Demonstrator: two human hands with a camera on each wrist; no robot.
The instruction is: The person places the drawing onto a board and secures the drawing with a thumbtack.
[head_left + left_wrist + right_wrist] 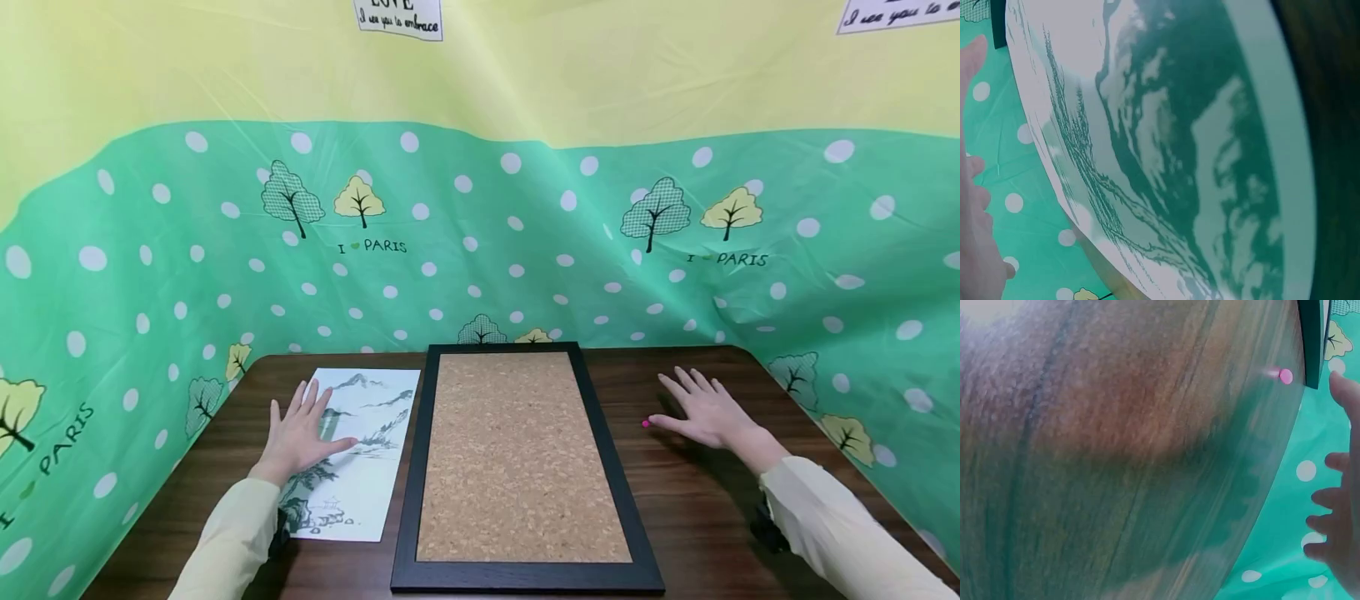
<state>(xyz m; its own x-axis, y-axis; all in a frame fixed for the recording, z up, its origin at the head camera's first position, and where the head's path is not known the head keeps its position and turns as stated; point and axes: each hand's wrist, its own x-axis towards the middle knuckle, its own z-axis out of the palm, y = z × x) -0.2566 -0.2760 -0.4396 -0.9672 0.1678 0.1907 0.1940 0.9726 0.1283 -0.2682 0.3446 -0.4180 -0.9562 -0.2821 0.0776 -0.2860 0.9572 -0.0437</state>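
Cork (525, 458) fills the black frame (528, 577); left hand (298, 437) over the print (378, 479), right hand (708, 415) near pink pin (1285, 376), all fingers spread!

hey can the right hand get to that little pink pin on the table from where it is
Probably yes: the right hand's grip looks empty, its thumb close to the pink pin, and nothing visible blocks the way. The framed corkboard lies on the pin's other side.
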